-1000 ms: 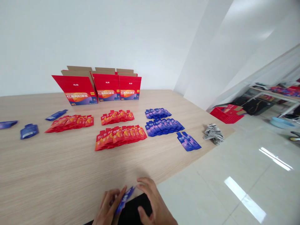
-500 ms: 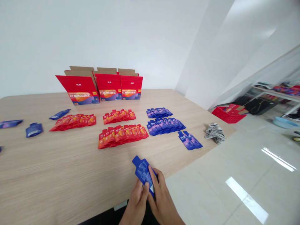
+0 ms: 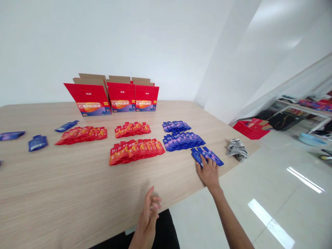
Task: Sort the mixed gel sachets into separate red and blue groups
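On the table's right side, my right hand [image 3: 209, 174] lies over a small row of blue pouches [image 3: 217, 159]. Its fingers are spread and rest on top of them, with the thumb on the leftmost blue pouch [image 3: 196, 156], and it partly covers the row. At the front edge, my left hand [image 3: 148, 216] hovers empty, its fingers loosely bent and apart. Behind my right hand, two overlapping rows of blue pouches [image 3: 183, 140] lie fanned. Red pouches [image 3: 137, 150] are fanned out to their left.
Three open red cartons [image 3: 121, 98] stand along the back. Another fan of red pouches [image 3: 83, 135] and loose blue pouches [image 3: 38, 143] lie at the left. A striped cloth [image 3: 237, 149] sits near the right edge. Beyond is a red crate [image 3: 250, 129] on the floor side.
My right hand has moved right and away from my body, bringing the blue pouch to the left end of the small row. My left hand has let go of it and stays near the front edge.
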A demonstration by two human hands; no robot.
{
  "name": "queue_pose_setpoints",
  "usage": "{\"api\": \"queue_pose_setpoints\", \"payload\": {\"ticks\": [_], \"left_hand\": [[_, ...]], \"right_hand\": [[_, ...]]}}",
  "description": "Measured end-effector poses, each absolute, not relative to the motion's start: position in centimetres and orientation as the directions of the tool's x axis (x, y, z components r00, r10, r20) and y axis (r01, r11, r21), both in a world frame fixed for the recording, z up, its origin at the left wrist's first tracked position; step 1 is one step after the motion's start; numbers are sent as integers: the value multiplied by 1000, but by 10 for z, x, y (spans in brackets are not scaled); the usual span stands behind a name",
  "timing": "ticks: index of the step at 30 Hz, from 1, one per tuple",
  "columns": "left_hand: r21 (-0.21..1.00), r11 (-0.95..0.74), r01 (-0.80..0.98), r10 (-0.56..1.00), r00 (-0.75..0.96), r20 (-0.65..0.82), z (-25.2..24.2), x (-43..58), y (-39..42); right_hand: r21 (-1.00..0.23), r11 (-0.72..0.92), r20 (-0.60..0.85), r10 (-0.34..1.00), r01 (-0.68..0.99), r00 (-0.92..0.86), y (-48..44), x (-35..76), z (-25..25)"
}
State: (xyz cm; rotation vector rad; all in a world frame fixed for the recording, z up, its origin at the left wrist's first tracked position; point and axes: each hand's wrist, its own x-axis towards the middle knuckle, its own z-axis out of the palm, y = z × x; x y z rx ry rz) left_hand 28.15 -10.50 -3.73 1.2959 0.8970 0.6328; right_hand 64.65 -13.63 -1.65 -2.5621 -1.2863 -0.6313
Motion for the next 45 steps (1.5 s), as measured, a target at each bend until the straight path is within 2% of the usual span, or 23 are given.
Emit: {"api": "queue_pose_setpoints", "payload": {"ticks": [4, 10, 18, 24, 28, 36, 41, 45], "left_hand": [[979, 186, 78, 832, 517, -199, -28, 284, -110], [980, 181, 82, 814, 547, -196, -18, 283, -109], [985, 154, 73, 813, 557, -169, -4, 284, -113], [983, 176, 57, 801, 572, -177, -2, 286, -112], [985, 170, 41, 804, 572, -163, -6, 287, -111], [981, 174, 90, 753, 629, -191, -29, 284, -103], [985, 130, 111, 753, 636, -171, -11, 279, -94], [969, -102, 226, 875, 484, -21, 11, 240, -50]], "right_hand": [[32, -623, 447, 708, 781, 547, -130, 649, -15], [-21, -617, 458, 694, 787, 555, -130, 648, -15], [-209, -455, 517, 700, 865, 493, -139, 655, -25], [-311, -505, 519, 619, 805, 589, -138, 678, -19], [-249, -566, 504, 618, 786, 604, -135, 684, -12], [-35, -649, 417, 681, 760, 601, -133, 658, -9], [-33, -663, 420, 670, 748, 613, -132, 649, -5], [-102, -596, 547, 635, 796, 545, -137, 623, -6]]}}
